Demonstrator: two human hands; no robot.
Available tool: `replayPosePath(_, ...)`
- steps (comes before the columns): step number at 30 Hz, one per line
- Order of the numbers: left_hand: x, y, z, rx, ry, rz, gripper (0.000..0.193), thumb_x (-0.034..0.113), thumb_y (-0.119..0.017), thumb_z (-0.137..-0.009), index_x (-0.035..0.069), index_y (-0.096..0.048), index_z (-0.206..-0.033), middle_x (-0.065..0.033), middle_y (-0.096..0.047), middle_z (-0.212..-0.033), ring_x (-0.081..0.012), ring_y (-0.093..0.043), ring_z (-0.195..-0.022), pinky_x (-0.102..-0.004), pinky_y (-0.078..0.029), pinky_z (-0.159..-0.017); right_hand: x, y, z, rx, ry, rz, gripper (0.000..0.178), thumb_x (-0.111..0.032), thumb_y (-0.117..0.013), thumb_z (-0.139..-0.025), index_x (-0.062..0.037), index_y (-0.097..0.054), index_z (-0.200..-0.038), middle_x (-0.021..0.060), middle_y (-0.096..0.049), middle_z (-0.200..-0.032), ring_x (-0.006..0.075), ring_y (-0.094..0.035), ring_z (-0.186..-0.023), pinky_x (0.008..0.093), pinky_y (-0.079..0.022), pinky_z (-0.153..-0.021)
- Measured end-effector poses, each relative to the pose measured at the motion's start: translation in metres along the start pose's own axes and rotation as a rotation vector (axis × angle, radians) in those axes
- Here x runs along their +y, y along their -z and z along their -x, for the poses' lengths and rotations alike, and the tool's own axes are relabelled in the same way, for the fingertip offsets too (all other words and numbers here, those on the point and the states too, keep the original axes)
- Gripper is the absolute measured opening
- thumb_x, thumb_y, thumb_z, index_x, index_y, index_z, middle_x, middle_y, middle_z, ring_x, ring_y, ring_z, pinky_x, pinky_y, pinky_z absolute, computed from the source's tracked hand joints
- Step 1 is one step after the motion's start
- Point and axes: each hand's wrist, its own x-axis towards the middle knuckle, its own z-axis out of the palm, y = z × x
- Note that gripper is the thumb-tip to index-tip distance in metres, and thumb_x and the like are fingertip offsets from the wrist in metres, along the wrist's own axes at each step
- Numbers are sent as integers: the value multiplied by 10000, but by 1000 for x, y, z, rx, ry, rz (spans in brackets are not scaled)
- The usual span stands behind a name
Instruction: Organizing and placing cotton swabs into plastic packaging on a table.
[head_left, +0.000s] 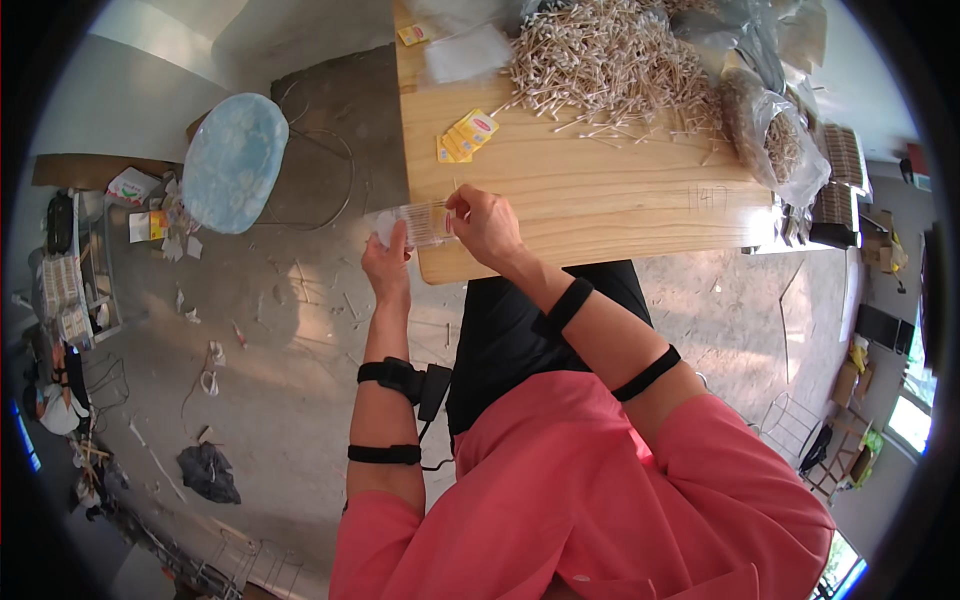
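A small clear plastic bag [426, 222] with a row of cotton swabs in it lies across the table's near left corner, its left end past the edge. My left hand [386, 260] grips that left end, thumb on top. At the bag's right end, my right hand [488, 230] has thumb and fingers pinched together; what is between the fingertips is too small to make out. Beyond my hands lie several yellow cards [468, 135] in an overlapping stack. A large heap of loose cotton swabs [610, 70] covers the table's far side.
The wooden table [600, 215] ends just in front of my lap. Clear plastic bags [468, 52] lie at its far left, and a swab-filled plastic bag [775, 140] at its right. A stool with a blue patterned seat [235, 163] stands left. Litter is scattered on the concrete floor [290, 370].
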Motion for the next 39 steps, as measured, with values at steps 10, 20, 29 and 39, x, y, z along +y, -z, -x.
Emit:
replayPosePath(10, 2, 0, 3, 3, -4, 6, 295, 284, -691, -930, 46, -648, -1099, 6, -676, -971, -70, -582, -770, -242, -451, -668, -15, -5, -7, -64, -34, 33, 222, -126, -736, -792, -72, -660, -993, 91, -703, -844, 307, -683, -837, 421, -526, -725)
replayPosePath(20, 1, 4, 0, 17, 34, -37, 340, 386, -627, -964, 64, -651, -1072, 10, -669, -936, -69, -585, -775, -244, -458, -667, -10, -12, -2, 81, 109, 131, 212, -87, -724, -794, -33, -636, -979, 95, -691, -894, 276, -678, -802, 398, -520, -689)
replayPosePath(29, 7, -3, -16, -4, -86, -111, 342, 370, -542, -1023, 47, -635, -962, -22, -643, -821, -90, -581, -745, -264, -480, -664, 11, -43, 1, 249, 278, -542, 292, 85, -404, -979, -3, -543, -1220, 168, -445, -1483, 277, -438, -1364, 324, -334, -1126)
replayPosePath(39, 5, -14, -9, 110, -439, -406, 322, 279, -539, -1031, -6, -604, -899, -63, -660, -757, -129, -574, -671, -305, -478, -632, -5, -60, 3, 286, 241, -533, 314, 84, -422, -954, -23, -554, -1217, 152, -373, -1539, 301, -369, -1418, 350, -318, -1138)
